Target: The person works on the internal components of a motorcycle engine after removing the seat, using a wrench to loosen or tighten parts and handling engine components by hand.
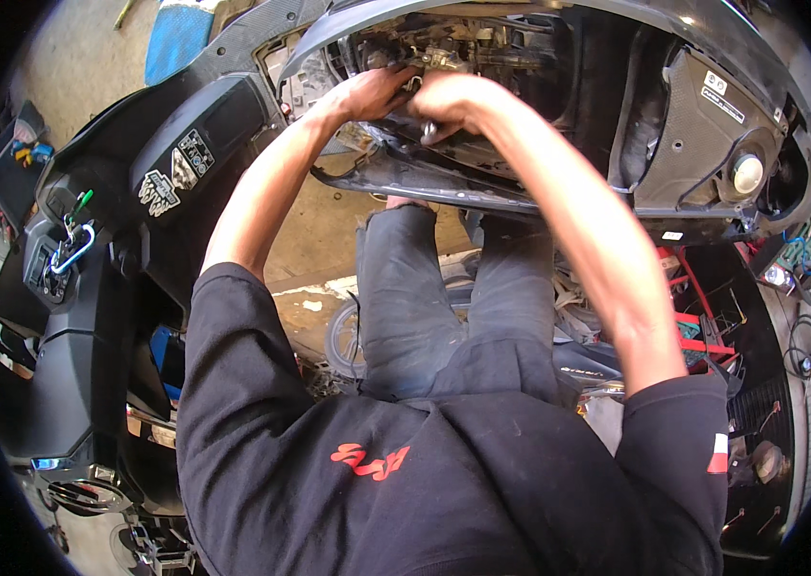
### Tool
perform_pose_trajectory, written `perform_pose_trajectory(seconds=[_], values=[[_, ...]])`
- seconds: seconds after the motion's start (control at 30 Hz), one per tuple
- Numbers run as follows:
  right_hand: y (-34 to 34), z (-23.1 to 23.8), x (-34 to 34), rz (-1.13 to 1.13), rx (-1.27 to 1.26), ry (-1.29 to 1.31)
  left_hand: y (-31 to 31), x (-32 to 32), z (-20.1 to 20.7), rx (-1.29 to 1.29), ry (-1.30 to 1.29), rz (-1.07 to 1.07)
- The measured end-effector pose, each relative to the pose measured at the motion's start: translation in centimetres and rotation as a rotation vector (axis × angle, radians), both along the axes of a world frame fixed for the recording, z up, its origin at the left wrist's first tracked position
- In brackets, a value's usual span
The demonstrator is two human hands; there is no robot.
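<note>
Both my hands reach into the open under-seat bay of a black scooter (199, 125). There, a metal engine part with fittings (439, 58) shows between dark hoses and frame pieces. My left hand (374, 93) is closed with its fingertips bent in beside that part; what they pinch is hidden. Blurred by motion, my right hand (452, 101) is closed just to the right of it. The rounded end of a shiny metal hand tool (429, 132) sticks out below the right fist; the rest of the tool is covered.
A dark body panel (425, 182) curves along the bay's near edge. A pale round cap (747, 175) sits at the right. Keys with a blue carabiner (72, 252) hang at the handlebar end. Red metal framing (703, 331) and loose cables (804, 346) lie right.
</note>
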State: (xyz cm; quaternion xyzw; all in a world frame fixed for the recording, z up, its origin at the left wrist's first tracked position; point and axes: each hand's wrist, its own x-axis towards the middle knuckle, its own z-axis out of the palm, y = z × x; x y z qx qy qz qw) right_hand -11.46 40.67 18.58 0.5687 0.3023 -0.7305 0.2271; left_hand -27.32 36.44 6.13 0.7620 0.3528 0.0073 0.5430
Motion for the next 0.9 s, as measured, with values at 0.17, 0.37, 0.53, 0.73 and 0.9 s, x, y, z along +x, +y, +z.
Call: perform_pose_trajectory(seconds=[0.17,0.37,0.53,0.73,0.9], values=[[-1.6,2.6,-2.1,0.353,0.307,-0.043,0.0,0.5,0.7,-0.041,0.097,-0.006],[-5.4,3.3,-4.5,0.945,0.997,-0.325,0.9,0.9,1.2,-0.057,0.156,-0.101],[-5.2,2.3,-3.8,1.279,1.095,-0.302,-0.1,0.9,0.3,-0.054,0.216,-0.058],[-2.1,0.4,-1.3,1.362,1.173,0.103,-1.1,0.3,-0.9,0.085,-0.081,0.152],[0.2,-0.7,-0.8,1.246,1.111,0.151,-1.4,0.3,-3.3,-0.014,0.151,-0.012]])
